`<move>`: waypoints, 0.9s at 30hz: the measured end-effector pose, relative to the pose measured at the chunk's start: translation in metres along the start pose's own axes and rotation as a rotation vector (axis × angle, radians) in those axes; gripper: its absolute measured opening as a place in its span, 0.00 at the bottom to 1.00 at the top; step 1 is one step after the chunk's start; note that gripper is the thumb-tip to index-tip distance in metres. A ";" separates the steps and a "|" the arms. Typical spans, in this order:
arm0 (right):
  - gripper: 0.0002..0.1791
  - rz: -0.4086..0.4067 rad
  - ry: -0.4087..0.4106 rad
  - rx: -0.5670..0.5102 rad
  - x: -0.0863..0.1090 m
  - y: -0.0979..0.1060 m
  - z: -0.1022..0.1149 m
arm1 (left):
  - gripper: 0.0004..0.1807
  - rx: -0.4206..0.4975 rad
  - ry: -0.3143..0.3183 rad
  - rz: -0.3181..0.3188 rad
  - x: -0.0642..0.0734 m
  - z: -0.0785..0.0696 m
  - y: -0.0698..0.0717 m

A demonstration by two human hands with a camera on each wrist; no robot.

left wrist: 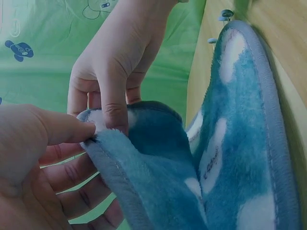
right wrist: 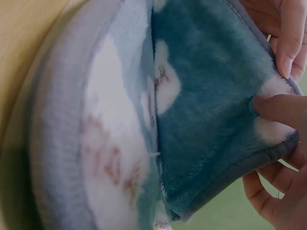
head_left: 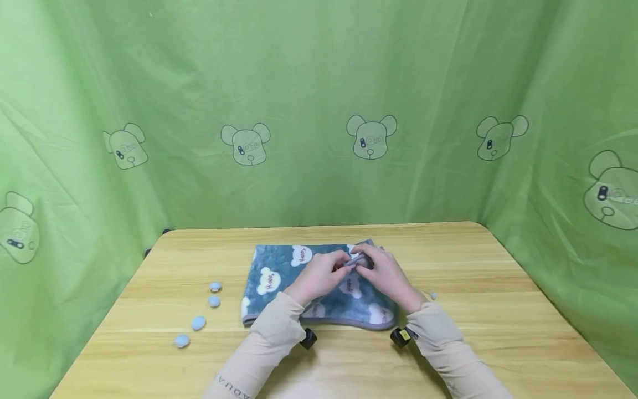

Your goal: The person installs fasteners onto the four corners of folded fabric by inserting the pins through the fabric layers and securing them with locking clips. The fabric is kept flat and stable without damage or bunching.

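A teal plush blanket (head_left: 286,269) with white bear-head patches and grey edging lies folded on the table. My left hand (head_left: 321,274) pinches its raised edge between thumb and fingers, as the left wrist view also shows. Close beside it, my right hand (head_left: 386,275) grips the lifted corner, its thumb pressing the plush side in the right wrist view. A small blue piece (right wrist: 252,105) shows at the tip of that thumb; most of it is hidden. Beneath the raised corner, the rest of the blanket (left wrist: 244,124) stays on the table.
Several light-blue mushroom-shaped clips (head_left: 198,323) are scattered on the wooden table (head_left: 149,366) left of the blanket. One small blue piece (head_left: 433,296) lies by the right wrist. A green curtain (head_left: 309,72) with bear outlines surrounds the table's back and sides.
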State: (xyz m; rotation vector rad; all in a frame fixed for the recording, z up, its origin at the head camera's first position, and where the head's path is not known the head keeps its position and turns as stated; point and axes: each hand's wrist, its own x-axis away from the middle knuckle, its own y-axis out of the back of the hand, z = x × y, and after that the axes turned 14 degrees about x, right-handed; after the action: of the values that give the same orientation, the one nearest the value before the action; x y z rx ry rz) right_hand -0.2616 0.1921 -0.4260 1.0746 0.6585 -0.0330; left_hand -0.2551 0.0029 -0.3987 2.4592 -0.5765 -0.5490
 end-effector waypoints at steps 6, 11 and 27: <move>0.10 -0.029 0.022 0.043 -0.001 0.001 0.000 | 0.09 0.000 0.019 0.011 -0.002 -0.001 0.006; 0.09 -0.043 0.040 0.060 0.001 0.000 0.000 | 0.08 -0.001 0.009 0.017 0.003 0.000 0.017; 0.07 -0.001 0.031 0.085 0.001 -0.002 0.001 | 0.06 -0.336 0.133 0.040 0.056 0.046 0.120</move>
State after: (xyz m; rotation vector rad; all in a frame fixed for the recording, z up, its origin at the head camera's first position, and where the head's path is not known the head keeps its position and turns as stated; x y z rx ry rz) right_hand -0.2607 0.1903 -0.4273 1.1590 0.6908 -0.0451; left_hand -0.2653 -0.1352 -0.3780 2.1425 -0.4386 -0.4241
